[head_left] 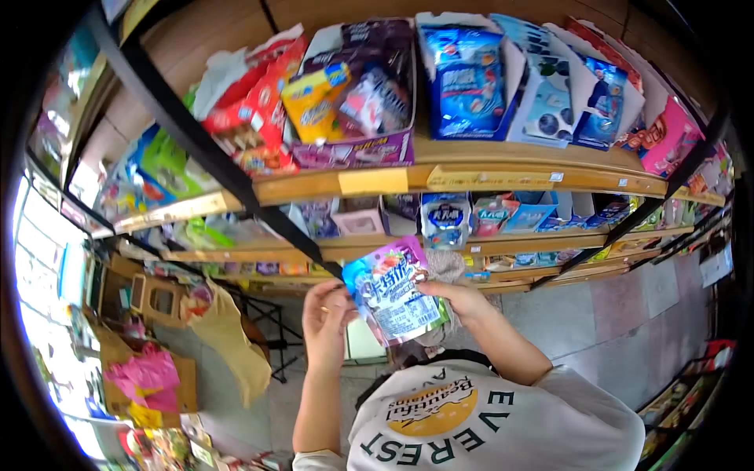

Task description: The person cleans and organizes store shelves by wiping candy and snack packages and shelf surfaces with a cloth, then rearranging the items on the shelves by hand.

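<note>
The pouch (393, 294) should be light, its thin film soft and inclined to buckle between the fingers. The glossy skin looks likely to slide under dry fingertips, and whatever is inside would probably shift when it is tipped. Nothing about it suggests a breakable wrapper, though a hard squeeze in the middle could crease it. The flat side edges seem the best places to take hold, with a thumb on the face and fingers behind.

The right grip (462, 300) is grasping the pouch that way, thumb pressed on its right edge. The left grip (323, 308) has its fingers curled at the left edge; whether they pinch the film, I cannot tell.

The pouch is held up in the air between the two, tilted, above the floor (550, 337) and on the near side of the shelf (503, 174). It is blue at the left corner, purple-pink along the far edge and green at the near right, with bold white-and-blue lettering, unreadable small print and a barcode.
</note>
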